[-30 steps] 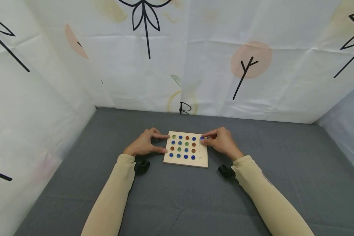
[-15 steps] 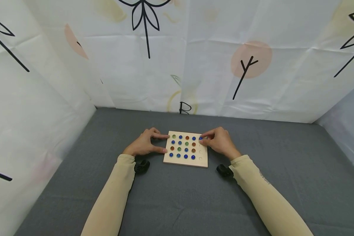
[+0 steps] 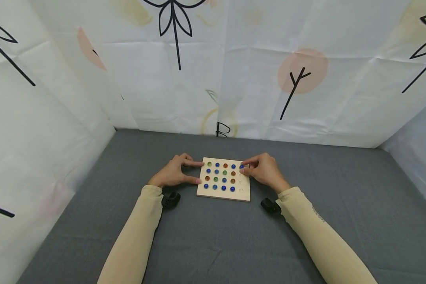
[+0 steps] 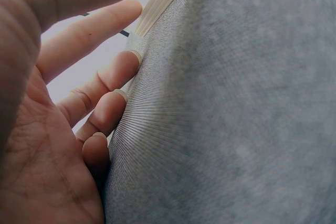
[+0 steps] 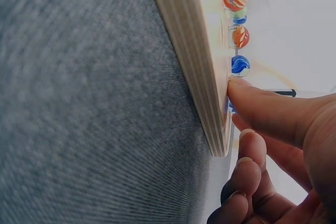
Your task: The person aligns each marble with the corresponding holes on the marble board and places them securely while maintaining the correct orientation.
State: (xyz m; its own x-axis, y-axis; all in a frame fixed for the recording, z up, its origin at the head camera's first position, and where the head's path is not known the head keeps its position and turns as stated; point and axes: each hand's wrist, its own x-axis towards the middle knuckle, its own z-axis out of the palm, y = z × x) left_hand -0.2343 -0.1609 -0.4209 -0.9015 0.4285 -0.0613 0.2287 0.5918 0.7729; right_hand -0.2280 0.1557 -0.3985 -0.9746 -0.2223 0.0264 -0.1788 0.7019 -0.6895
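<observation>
A pale wooden board [image 3: 245,196] lies flat on the grey cloth, with rows of blue, red-brown and green glass marbles seated in its hollows. My left hand [image 3: 173,172] steadies its left side, index fingertip and thumb tip touching the edge, spread apart. At the far right corner, thumb and index finger of my right hand [image 3: 265,170] pinch a blue marble [image 3: 241,167] down at the board's surface. The right wrist view shows that marble mostly hidden behind the thumb, beside another blue-swirled marble [image 5: 240,65]. Hollows nearer me in the right-hand column hold no marbles.
Grey cloth [image 3: 206,236] covers the table around the board. White printed fabric [image 3: 255,98] hangs along the back and both sides. A dark device [image 3: 171,200] is strapped at the left wrist, another [image 3: 270,206] at the right.
Over the first half second my right hand shifted slightly left with the blue marble, settling it at the far right corner. Since then it has stayed put. My left hand and the board are unmoved.
</observation>
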